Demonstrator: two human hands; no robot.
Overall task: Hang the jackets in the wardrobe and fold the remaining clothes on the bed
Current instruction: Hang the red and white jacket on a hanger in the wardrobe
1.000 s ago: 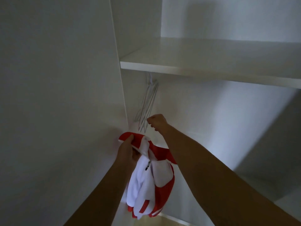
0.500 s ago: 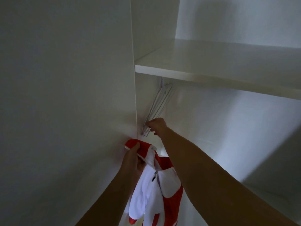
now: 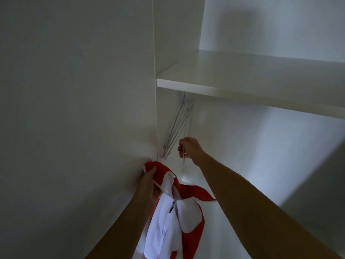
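White wardrobe point(image 3: 242, 156) interior, dim, with a brighter patch on the back wall at right. Right hand point(image 3: 188, 147) is up inside the compartment, fingers curled tight round a thin pale hanger point(image 3: 183, 158); a short bit of its wire sticks out below the fist. Can't tell if that hanger's hook is on a rail, since its top is lost behind the hand. Just left of the fist hangs a bunch of hangers point(image 3: 178, 126), same thin wire, tilted, tops up under the shelf point(image 3: 261, 81), lower ends near the inner corner by the side panel point(image 3: 168, 43). The held hanger's lower end is apart from the bunch. Right forearm runs diagonally up from bottom right.

Left hand point(image 3: 149, 186) is lower and nearer the camera, thumb and fingers clamped on the red collar edge of the jacket point(image 3: 168, 230). Jacket is red and white, hanging limp from that grip, below the hangers, not on any of them. White front panels face the camera, with red at the collar and right side. Dark zipper pull point(image 3: 172, 207) sits near the top of the white part. One red strip stretches right and passes behind the right forearm. Shelf spans the top right, front edge lit. Big plain white surface point(image 3: 65, 109) fills the left half; the left hand is touching or just beside it, can't tell which.
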